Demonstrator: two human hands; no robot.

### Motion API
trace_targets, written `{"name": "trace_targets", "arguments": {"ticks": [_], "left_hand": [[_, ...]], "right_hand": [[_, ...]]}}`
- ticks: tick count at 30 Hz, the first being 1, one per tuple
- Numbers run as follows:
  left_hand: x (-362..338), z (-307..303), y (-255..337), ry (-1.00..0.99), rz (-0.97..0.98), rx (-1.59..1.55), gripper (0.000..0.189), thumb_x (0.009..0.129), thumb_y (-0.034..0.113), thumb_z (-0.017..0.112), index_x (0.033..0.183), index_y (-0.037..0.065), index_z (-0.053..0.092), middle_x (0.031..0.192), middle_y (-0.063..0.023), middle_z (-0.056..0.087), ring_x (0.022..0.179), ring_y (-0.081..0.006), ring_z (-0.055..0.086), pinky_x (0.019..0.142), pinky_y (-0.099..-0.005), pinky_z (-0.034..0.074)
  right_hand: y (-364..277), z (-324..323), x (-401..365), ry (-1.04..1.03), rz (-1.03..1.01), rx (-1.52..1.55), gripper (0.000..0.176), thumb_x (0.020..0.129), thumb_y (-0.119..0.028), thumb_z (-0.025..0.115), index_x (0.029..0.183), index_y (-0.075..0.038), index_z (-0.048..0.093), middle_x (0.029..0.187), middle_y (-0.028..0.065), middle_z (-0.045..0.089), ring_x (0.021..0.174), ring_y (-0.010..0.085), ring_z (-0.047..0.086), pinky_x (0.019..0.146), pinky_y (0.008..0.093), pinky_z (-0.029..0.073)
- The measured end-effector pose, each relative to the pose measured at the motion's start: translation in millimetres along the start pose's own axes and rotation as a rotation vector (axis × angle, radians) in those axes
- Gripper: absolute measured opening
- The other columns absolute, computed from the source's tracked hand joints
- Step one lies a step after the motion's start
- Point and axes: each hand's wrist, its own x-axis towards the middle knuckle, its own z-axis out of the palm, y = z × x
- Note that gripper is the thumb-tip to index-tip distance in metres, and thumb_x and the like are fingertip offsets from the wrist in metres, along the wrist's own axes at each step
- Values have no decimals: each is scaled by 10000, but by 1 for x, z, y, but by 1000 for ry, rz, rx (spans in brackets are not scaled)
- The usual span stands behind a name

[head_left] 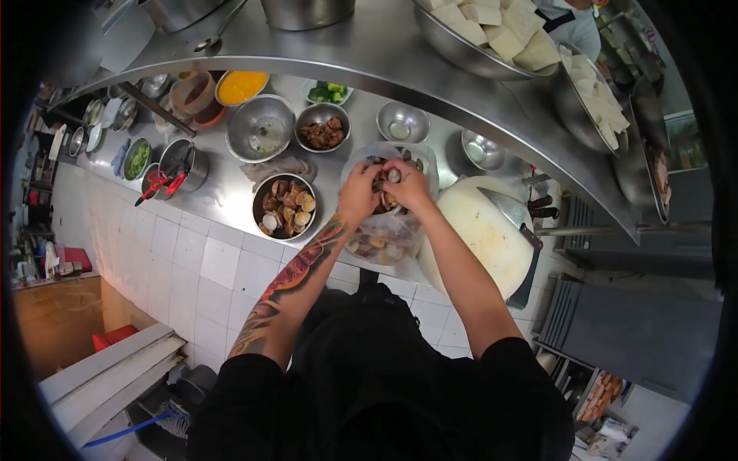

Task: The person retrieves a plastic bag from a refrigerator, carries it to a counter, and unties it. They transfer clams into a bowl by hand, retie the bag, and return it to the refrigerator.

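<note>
We see both hands meeting over an open plastic bag [382, 234] of clams that sits on the steel counter [223, 192]. The left hand [358, 194], on the tattooed arm, and the right hand [409, 189] touch each other. Their fingers are curled and pinched together on a single clam [393, 175], held just above the bag's mouth.

Just left of the bag stands a metal bowl [284, 206] filled with shells, and a crumpled cloth [278, 167] lies beside its far rim. Beyond these we find an empty bowl [261, 127] and a bowl of brown meat [323, 132] side by side.

To the right of the bag lies a round white cutting board [477, 238] with a cleaver [509, 209] resting on it, blade flat. The bag's edge overlaps the board a little, and the hands stay well apart from the cleaver.
</note>
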Motion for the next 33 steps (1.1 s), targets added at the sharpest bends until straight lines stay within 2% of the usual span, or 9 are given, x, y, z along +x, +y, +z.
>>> {"name": "trace_targets", "arguments": {"ticks": [3, 10, 16, 19, 22, 24, 25, 28, 33], "left_hand": [[6, -5, 11, 102, 113, -102, 488, 746, 77, 800, 1221, 78, 689, 1204, -164, 639, 1094, -393, 635, 901, -437, 541], [27, -2, 33, 122, -25, -294, 353, 779, 75, 781, 1126, 24, 748, 1150, -195, 673, 1041, -393, 663, 897, -432, 545], [38, -14, 39, 183, 12, -276, 327, 776, 119, 769, 1089, 25, 760, 1119, -210, 669, 1036, -398, 660, 884, -451, 542], [36, -4, 20, 154, -53, -308, 317, 766, 76, 760, 1080, 32, 770, 1091, -208, 679, 1019, -407, 660, 894, -451, 540], [24, 2, -10, 136, -107, -375, 311, 777, 75, 785, 1080, 5, 772, 1024, -172, 714, 917, -322, 710, 832, -391, 562], [21, 16, -32, 72, -409, -935, 329, 803, 104, 815, 1096, -35, 764, 963, -123, 741, 813, -199, 711, 754, -309, 561], [19, -4, -18, 54, -363, -717, 284, 893, 50, 768, 1143, -80, 731, 963, -82, 724, 763, -120, 676, 662, -242, 557], [11, -31, 9, 42, -474, -1093, 317, 889, 50, 777, 1183, -56, 724, 941, -77, 730, 744, -113, 670, 619, -226, 530], [-20, -127, 19, 121, -525, -1128, 329, 907, 78, 761, 1209, -40, 707, 864, -33, 702, 580, -86, 589, 533, -218, 454]], "right_hand": [[-2, -18, 3, 2, -97, 210, 310, 775, -109, 774, 1074, -70, 705, 1033, 51, 726, 957, 157, 669, 863, 298, 526], [-4, -56, 18, -81, 13, 418, 274, 771, -92, 776, 1031, -28, 718, 1010, 63, 726, 929, 144, 668, 837, 289, 535], [-21, -58, 34, -58, 45, 198, 264, 770, -103, 765, 1027, -58, 725, 959, 24, 733, 913, 126, 662, 825, 287, 533], [-11, -54, 31, -38, -42, 116, 239, 834, -36, 716, 1073, -44, 697, 935, 41, 714, 805, 97, 640, 678, 253, 515], [-9, -54, 19, -32, 255, 443, 211, 823, -77, 751, 1030, -105, 729, 933, 52, 734, 789, 124, 676, 676, 268, 538], [-11, -53, 15, -21, 371, 517, 199, 862, -61, 749, 1055, -96, 710, 926, 71, 732, 726, 110, 678, 552, 250, 505], [-11, -54, 13, -27, 373, 522, 199, 862, -61, 749, 1055, -96, 710, 926, 71, 732, 726, 110, 678, 552, 250, 505], [-22, -51, 8, -61, 334, 673, 211, 883, -60, 750, 1084, -73, 686, 913, 71, 727, 690, 103, 669, 487, 249, 470], [-96, -35, -3, -112, 263, 794, 194, 890, -67, 748, 1074, -79, 689, 906, 49, 723, 647, 103, 644, 469, 225, 465]]}}
